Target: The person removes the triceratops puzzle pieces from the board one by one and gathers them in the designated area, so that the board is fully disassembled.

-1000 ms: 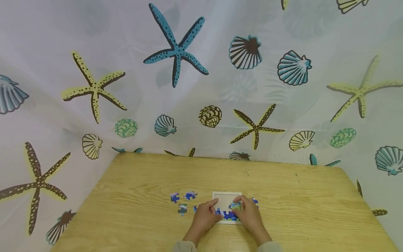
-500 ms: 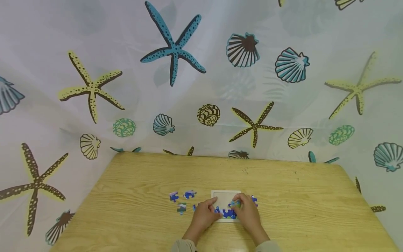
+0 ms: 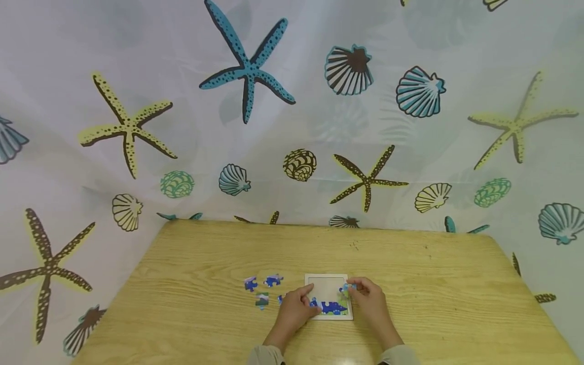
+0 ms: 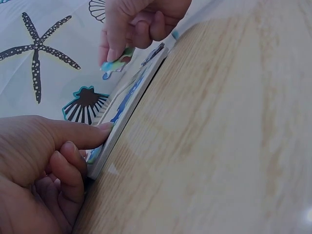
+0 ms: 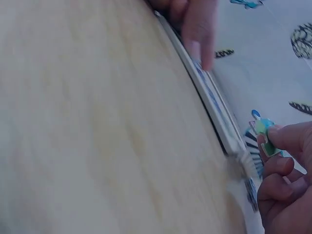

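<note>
A white-rimmed puzzle tray (image 3: 326, 276) lies on the table, with joined blue and green jigsaw pieces (image 3: 332, 307) along its near side. My left hand (image 3: 292, 307) grips the tray at its left edge; in the left wrist view the thumb (image 4: 83, 134) lies over the rim and the other fingers are curled. Between thumb and fingertips, my right hand (image 3: 370, 301) pinches a blue-green jigsaw piece (image 5: 265, 134). That piece is raised over the tray's right rim, tilted in the wrist views. The tray's far part shows its bare pale base.
Left of the tray lie several loose jigsaw pieces, among them a purple-blue one (image 3: 274, 280) and a green and white one (image 3: 262, 299); one is partly covered by the left hand. A curtain (image 3: 292, 126) printed with starfish and shells rises behind the wooden table (image 3: 205, 324).
My right hand has moved right with the jigsaw piece, from over the joined pieces to the tray's right rim, uncovering the near right corner. The left hand keeps its hold on the tray.
</note>
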Motion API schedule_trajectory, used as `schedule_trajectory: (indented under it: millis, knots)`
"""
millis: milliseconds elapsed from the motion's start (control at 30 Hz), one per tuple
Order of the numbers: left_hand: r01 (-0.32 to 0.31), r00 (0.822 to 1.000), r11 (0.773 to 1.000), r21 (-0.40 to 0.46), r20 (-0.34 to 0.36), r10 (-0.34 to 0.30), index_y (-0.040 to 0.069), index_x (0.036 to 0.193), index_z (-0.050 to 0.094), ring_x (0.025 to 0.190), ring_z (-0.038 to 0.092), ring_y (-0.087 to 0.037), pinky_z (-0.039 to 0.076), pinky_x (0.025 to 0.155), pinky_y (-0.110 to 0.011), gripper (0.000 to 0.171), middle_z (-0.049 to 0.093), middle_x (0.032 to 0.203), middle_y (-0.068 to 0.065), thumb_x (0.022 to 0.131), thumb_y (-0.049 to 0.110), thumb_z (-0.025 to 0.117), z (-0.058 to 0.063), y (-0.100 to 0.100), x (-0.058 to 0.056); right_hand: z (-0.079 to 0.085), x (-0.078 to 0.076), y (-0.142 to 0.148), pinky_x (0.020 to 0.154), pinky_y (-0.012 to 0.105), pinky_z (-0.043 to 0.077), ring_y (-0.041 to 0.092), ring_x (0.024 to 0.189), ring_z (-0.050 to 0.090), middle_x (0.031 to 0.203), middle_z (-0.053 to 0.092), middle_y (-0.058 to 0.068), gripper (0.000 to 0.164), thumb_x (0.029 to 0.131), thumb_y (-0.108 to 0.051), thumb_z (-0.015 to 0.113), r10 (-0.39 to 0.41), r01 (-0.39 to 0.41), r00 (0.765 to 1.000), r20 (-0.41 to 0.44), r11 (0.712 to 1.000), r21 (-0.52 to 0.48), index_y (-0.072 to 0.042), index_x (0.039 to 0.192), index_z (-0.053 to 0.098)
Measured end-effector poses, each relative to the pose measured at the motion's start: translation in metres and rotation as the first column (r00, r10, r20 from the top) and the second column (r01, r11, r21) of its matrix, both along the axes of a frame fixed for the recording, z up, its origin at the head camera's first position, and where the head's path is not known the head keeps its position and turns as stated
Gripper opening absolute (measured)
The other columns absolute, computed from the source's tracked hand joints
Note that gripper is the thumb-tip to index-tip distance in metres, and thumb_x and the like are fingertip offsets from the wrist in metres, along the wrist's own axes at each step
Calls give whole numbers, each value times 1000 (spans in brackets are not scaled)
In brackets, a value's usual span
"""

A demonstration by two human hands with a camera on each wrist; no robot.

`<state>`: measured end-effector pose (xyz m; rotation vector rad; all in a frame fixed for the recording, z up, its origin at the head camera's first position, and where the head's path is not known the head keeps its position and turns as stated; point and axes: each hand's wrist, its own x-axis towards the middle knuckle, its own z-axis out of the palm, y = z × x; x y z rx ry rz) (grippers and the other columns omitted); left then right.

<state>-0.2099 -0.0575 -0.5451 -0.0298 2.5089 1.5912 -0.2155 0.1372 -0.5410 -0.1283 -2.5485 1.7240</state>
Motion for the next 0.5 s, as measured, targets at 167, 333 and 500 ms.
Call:
schedule_trajectory:
  millis: [167,333,500]
  knots:
    - [7,1000,1000,0,-7,-7,3,131,54,53,35,-13,33,51,-25,62,44,61,1,74,5,78,-1,-1,1,7,-1,25,62,20,44,14,79,49,88,58,4,16,89,-8,64,-68,68,997,27,998,-2,-1,103,67]
    - [3,1000,1000,0,-11,-3,2,131,55,54,35,-13,33,52,-25,62,44,62,1,73,4,78,0,-1,2,9,-3,51,60,22,43,13,74,49,86,58,4,22,90,-13,64,-114,114,989,92,993,5,0,107,62]
    - [3,1000,1000,8,-5,-3,2,131,55,55,35,-13,33,52,-25,62,43,63,1,73,4,78,1,0,2,6,-2,71,63,25,42,13,75,50,87,62,6,23,90,-16,63,-137,131,984,115,990,61,2,105,61]
